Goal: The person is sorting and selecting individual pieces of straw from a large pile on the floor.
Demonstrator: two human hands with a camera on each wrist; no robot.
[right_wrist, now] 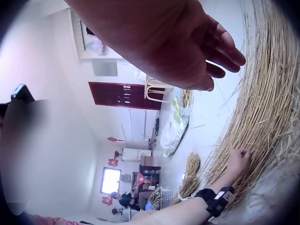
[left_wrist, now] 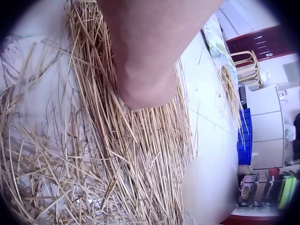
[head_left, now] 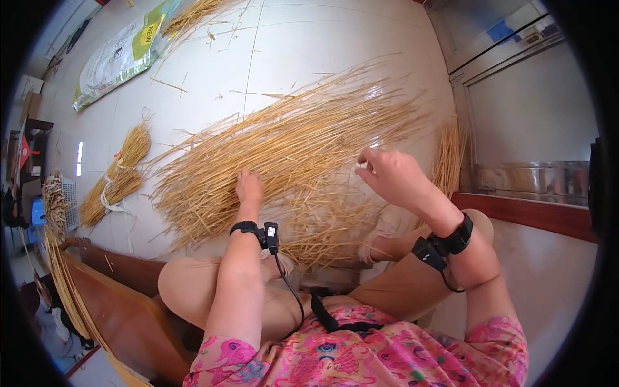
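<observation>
A wide, loose layer of golden straw stalks is spread across the floor in front of the person. On the near part of the stalks rests the left hand, back upward and fingers bent down at the straw. In the left wrist view its fingertips are hidden behind the hand, and I cannot tell whether they grip any stalks. The right hand hovers right of the left hand, over the near edge of the layer. Seen from its wrist, the right hand holds nothing, its fingers loosely bent and apart.
Short broken straw litters the floor between the feet. A tied straw bundle lies at the left, below a printed sack. More straw lies by the glazed door at right. A wooden piece of furniture stands beside the left knee.
</observation>
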